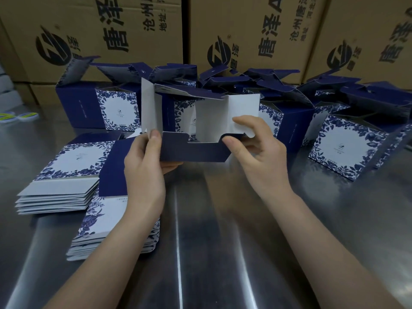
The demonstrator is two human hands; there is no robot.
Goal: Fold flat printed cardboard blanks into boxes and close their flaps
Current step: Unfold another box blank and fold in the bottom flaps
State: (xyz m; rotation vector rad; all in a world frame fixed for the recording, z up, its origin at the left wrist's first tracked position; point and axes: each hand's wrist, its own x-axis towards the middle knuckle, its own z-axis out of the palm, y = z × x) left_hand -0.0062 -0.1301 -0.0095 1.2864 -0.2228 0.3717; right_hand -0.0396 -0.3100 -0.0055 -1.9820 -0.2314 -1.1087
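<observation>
Shiny steel table (223, 241), left hand (142, 161) pinching half-opened navy-and-white printed cardboard box (196, 152) by its left edge, right hand (256, 150) pinching its right side

Two hands are in view: the left hand (145, 161) and the right hand (258, 152), both bare. Behind each hand a bare forearm extends to the lower edge of the view: left forearm (116, 253), right forearm (323, 241). The left thumbnail (155, 136) is trimmed short with a rounded tip.
</observation>
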